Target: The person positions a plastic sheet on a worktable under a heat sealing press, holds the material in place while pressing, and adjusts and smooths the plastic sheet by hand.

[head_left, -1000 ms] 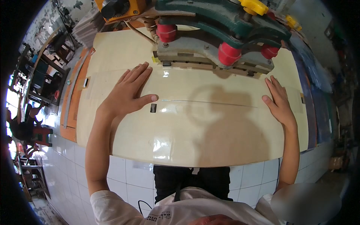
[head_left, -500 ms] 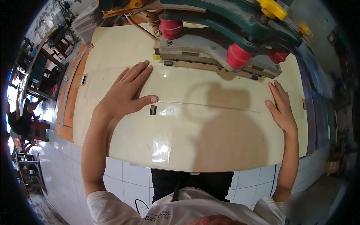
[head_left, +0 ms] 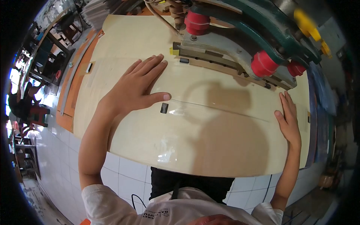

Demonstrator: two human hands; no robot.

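Note:
My left hand (head_left: 133, 88) lies flat with its fingers stretched out on a cream-coloured board (head_left: 123, 135). Its thumb tip is at the left end of a thin straight line (head_left: 221, 108), which looks like the edge of a clear, glossy sheet. Just below that thumb sits a small black block (head_left: 164, 108). At the right side of the board, my right hand (head_left: 288, 120) rests with fingers extended and thumb apart, near the line's other end. Beyond both hands stands a green press machine (head_left: 240, 33) with a long metal bar (head_left: 232, 62) low over the board.
Red cylindrical parts (head_left: 197, 23) and a yellow knob (head_left: 307, 24) are on the machine. A metal strip (head_left: 77, 77) lies on the orange wood at the left. Blue plastic sheets (head_left: 318, 108) hang at the right edge. Stools and benches stand on the tiled floor at far left.
The head view has tilted and shifted, so the machine appears further right and lower. Both hands stay flat at about the same places on the board.

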